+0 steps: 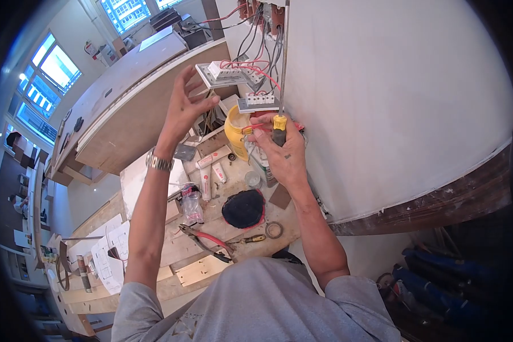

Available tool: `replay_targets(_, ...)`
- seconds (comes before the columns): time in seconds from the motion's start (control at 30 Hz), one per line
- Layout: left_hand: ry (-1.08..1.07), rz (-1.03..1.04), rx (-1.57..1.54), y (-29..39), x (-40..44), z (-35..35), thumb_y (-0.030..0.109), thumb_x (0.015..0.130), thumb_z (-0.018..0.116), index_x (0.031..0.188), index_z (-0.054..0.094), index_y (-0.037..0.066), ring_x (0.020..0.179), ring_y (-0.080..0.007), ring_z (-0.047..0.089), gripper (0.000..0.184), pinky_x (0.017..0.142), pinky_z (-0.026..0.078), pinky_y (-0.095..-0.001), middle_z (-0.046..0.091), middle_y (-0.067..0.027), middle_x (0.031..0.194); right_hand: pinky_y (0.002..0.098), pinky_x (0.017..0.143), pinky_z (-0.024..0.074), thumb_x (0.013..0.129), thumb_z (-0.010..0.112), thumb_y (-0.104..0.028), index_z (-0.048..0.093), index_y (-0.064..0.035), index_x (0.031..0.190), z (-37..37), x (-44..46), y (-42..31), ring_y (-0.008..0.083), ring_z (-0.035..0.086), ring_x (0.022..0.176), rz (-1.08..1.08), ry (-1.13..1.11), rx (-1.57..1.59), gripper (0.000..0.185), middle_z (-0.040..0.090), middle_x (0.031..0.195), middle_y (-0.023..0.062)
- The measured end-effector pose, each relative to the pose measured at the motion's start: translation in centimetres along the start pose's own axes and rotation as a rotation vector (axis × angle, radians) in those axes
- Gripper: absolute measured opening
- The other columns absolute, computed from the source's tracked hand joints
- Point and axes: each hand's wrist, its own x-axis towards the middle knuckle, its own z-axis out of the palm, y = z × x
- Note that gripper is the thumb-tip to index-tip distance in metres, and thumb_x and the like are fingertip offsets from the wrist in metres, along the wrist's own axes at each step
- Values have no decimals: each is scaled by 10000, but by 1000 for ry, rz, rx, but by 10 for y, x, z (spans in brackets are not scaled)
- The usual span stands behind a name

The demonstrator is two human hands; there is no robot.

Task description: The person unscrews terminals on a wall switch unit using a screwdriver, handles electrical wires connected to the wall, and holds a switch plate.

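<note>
Beside the white wall [393, 108], at the far end of the cluttered table [214, 202], two wired plates hang from a bundle of wires [258, 40]. Farther left is the upper plate [222, 81], with red leads looping over its white block; just nearer and to the right is the lower plate [259, 106]. Left of the upper plate, the left hand [189, 97] is spread wide, thumb apart from fingers; whether a fingertip touches the edge cannot be told. Close by the lower plate, the right hand [282, 149] grips a screwdriver [280, 126], its shaft pointing away along the wall; something red shows at those fingers, too small to make out.

Good handling here would mean supporting a plate by its rim, so that its weight does not drag on the leads. Best keep the long shaft clear of the wires and the wall, and seat the tip squarely before turning.
</note>
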Motion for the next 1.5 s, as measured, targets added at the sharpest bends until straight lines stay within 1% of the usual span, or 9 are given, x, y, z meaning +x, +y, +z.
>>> replay_targets(0.23,-183,28,-147,-5,39,15,101,832,926,1634,233,-13,1351,-279,590,1066,1105,537,-400,541,-202,1483,315,874,560,1017,717,-114,631,-15,1194,-21,-2,-10,135,709,941,-58,-12,-162,220,732,1051,80)
replay_targets(0.33,-165,11,-148,-9,42,9,113,837,926,1621,262,-9,1295,-254,626,1034,1081,550,-382,573,-182,1437,334,841,557,1022,732,-183,626,-6,1203,-41,-14,-19,172,709,885,-321,60,-416,275,717,992,115)
replay_targets(0.4,-159,-22,-160,-10,44,2,117,836,927,1608,286,-7,1270,-238,639,1012,1063,560,-371,579,-175,1421,374,803,554,1025,734,-230,622,10,1209,-50,-38,-52,247,702,851,61,-36,-498,322,700,966,155)
replay_targets(0.5,-156,-29,-156,-9,46,-6,129,828,933,1555,358,-9,1224,-216,654,937,1030,574,-353,584,-159,1407,388,766,543,1047,684,-217,619,23,1203,-59,-68,-58,262,685,834,61,-65,-559,294,691,967,170)
replay_targets(0.63,-162,-106,-229,12,42,-4,67,821,902,1504,422,-15,1305,-222,598,839,1152,490,-387,577,-154,1411,378,757,532,1060,621,-175,624,35,1217,-75,-95,-51,211,668,846,-54,-66,-558,262,693,978,173)
replay_targets(0.7,-174,-126,-236,12,44,-7,61,821,896,1495,428,-16,1305,-219,599,824,1148,492,-383,581,-154,1409,366,778,528,1055,581,-138,625,46,1256,-81,-105,-52,192,660,877,23,91,-444,276,698,995,168)
replay_targets(0.8,-189,-139,-245,7,46,-12,52,826,879,1489,440,-18,1300,-211,603,798,1151,486,-371,596,-150,1394,364,793,530,1045,591,-127,633,59,1266,-93,-110,-38,207,665,890,3,204,-432,291,702,1014,159)
replay_targets(1.17,-168,-141,-320,13,43,-3,32,814,889,1421,494,-17,1223,-178,655,726,1089,524,-332,657,-134,1327,438,746,546,1014,686,-143,660,47,1237,-66,-82,-30,358,684,842,-152,51,-673,295,673,969,205)
replay_targets(1.5,-168,-117,-335,5,43,-4,42,811,899,1420,487,-22,1219,-176,650,738,1092,517,-330,658,-135,1322,442,768,554,1021,669,-154,663,50,1240,-59,-57,-22,378,696,859,-221,53,-684,299,690,1007,220)
